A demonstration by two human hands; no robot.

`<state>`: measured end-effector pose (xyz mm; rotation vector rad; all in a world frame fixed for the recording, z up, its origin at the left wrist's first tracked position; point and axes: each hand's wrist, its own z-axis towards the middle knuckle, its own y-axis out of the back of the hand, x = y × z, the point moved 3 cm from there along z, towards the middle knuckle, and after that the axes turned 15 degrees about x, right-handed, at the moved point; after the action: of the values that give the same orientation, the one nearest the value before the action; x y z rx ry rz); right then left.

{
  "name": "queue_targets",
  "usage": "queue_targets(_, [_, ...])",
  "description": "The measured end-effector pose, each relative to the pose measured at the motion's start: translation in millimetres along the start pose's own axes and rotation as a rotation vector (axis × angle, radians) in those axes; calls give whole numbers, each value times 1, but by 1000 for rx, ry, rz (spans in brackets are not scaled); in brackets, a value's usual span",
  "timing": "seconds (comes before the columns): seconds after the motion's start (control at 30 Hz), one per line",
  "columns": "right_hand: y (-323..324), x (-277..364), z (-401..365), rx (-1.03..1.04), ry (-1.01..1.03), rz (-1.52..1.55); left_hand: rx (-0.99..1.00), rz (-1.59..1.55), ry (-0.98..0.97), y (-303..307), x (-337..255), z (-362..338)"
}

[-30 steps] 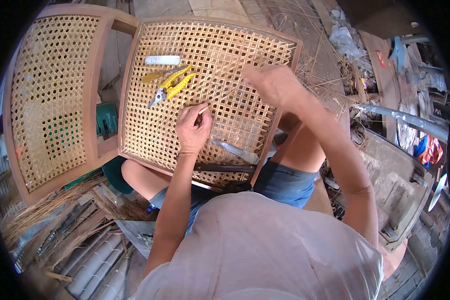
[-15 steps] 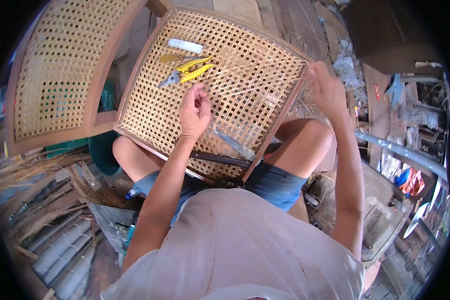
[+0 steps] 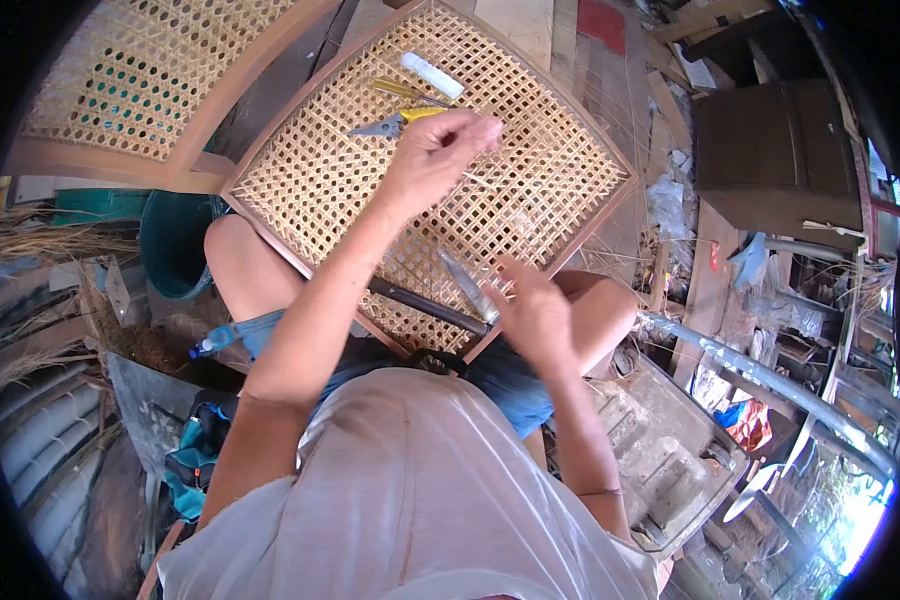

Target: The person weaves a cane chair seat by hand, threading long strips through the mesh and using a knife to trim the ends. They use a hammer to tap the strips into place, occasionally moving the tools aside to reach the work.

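A woven cane panel in a wooden frame point(image 3: 595, 222), part of a chair, lies over my lap. Above its middle is my left hand point(image 3: 435, 165), thumb and fingers pinched together; whatever they hold is too fine to make out. Yellow-handled pruning shears point(image 3: 380, 127) lie partly hidden behind that hand. Beyond them are a thin tool with a yellowish handle point(image 3: 400, 90) and a white stick-like piece point(image 3: 432, 75). My right hand point(image 3: 538, 315), slightly blurred, hovers by the panel's near right edge with thumb and forefinger apart. Beside it are a knife point(image 3: 462, 280) and a dark rod point(image 3: 425, 303).
The chair's cane back point(image 3: 150, 80) rises at the upper left, with a green bucket point(image 3: 175, 245) below. A metal pipe point(image 3: 770, 385) and a worn grey board point(image 3: 660, 450) lie right. A dark cabinet point(image 3: 770, 150) stands at the far right. Wood scraps and fibres litter the floor.
My right hand has left the panel's far right corner and come down near the knife. My left hand has moved up and right, over the shears' handles. The view has shifted and the panel appears turned.
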<state>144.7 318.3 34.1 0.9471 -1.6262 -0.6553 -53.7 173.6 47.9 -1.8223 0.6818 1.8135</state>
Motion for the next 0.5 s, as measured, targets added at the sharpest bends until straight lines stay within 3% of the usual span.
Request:
queue_targets(0.07, [-28, 9, 1, 99, 11, -87, 50, 132, -16, 16, 9, 2])
queue_targets(0.17, [-42, 3, 7, 74, 14, -53, 46, 91, -27, 27, 15, 1])
queue_targets(0.2, [-43, 3, 8, 102, 21, -24, 59, 35, 154, 32, 3, -2])
queue_targets(0.23, [-43, 4, 9, 103, 20, -27, 59, 31, 153, 37, 10, -3])
queue_targets(0.3, [-40, 8, 14, 124, 85, -28, 70, -336, -103, 45, 12, -3])
queue_targets(0.33, [-36, 8, 19, 132, 89, -31, -74, -288, -36, 48, 9, -12])
queue_targets(0.4, [-23, 2, 29, 106, 47, 276, -144, -187, 45, 63, 11, -35])
queue_targets(0.43, [-15, 5, 33, 112, 46, 276, -203, -81, 121, 76, 15, -49])
queue_targets(0.5, [-9, 8, 42, 307, -96, 536, -127, 38, 175, 94, 30, -83])
